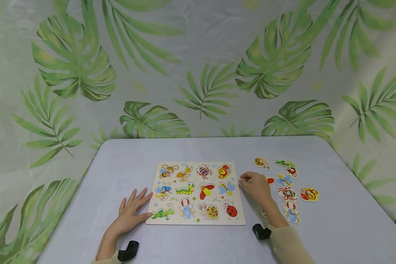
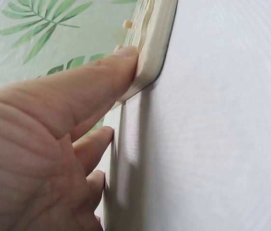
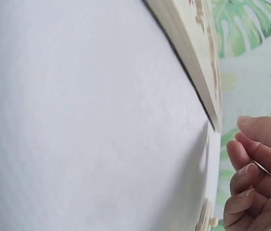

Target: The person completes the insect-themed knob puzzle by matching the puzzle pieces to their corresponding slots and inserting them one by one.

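Observation:
A wooden insect puzzle board point(image 1: 199, 200) lies flat on the table, with printed insects in rows. My left hand point(image 1: 132, 211) is at its left edge with fingers spread; in the left wrist view the thumb point(image 2: 97, 79) rests on the board's edge. At the right edge my right hand point(image 1: 256, 187) hovers with fingers loosely bent, and nothing shows between them in the right wrist view. Beneath and beside it lie loose pieces: a red-winged insect piece point(image 1: 270, 180), partly covered, a dragonfly piece point(image 1: 284, 180) and a spider piece point(image 1: 287, 193).
Farther right are a butterfly piece point(image 1: 309, 194) and a stag beetle piece point(image 1: 292, 213). Toward the back lie a snail piece point(image 1: 262, 162), a grasshopper piece point(image 1: 285, 163) and a ladybug piece point(image 1: 292, 172), these last two overlapping. A leaf-patterned cloth point(image 1: 211, 124) hangs behind the table.

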